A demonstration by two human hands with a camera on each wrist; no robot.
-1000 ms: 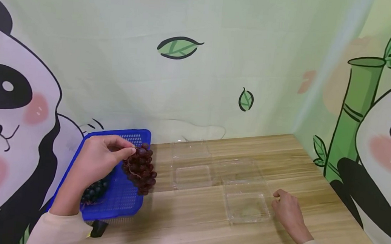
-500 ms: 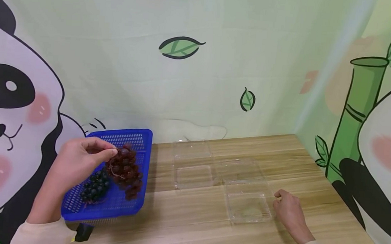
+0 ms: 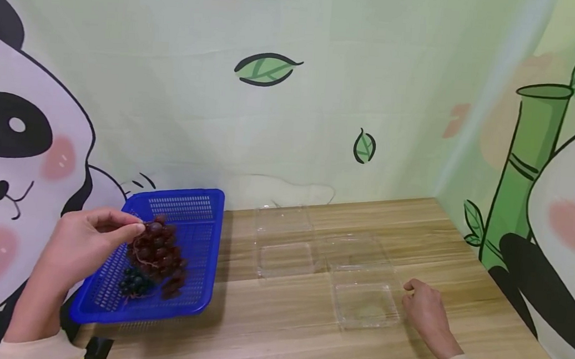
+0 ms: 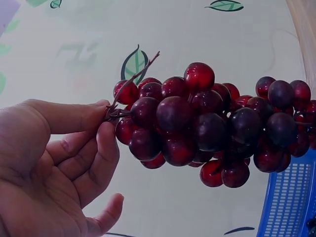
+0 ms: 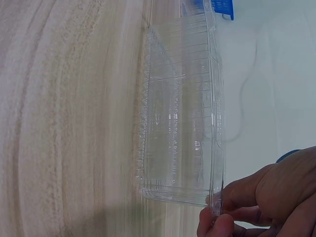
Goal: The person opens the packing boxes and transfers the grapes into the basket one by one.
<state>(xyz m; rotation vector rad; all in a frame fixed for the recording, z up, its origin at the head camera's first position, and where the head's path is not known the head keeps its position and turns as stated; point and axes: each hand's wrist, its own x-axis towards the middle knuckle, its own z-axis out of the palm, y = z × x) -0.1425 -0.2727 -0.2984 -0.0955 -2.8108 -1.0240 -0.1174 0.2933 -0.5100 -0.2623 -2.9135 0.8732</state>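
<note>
My left hand pinches the stem of a bunch of dark red grapes between thumb and finger. The bunch hangs over a blue plastic basket on the left of the table. Inside lies a bunch of blackish grapes, partly hidden behind the red one. The left wrist view shows the stem at the fingertips, with the red grapes stretching away from the hand. At right, my right hand pinches the rim corner of an open clear plastic container, as the right wrist view shows.
A second clear plastic container stands open between the basket and the right-hand one. The wooden table ends against a printed cloth wall at the back. A black object sits near the left sleeve.
The left hand has moved leftward and slightly down with the red grapes, from the basket's right side to above its left part. The right hand has stayed at the container.
</note>
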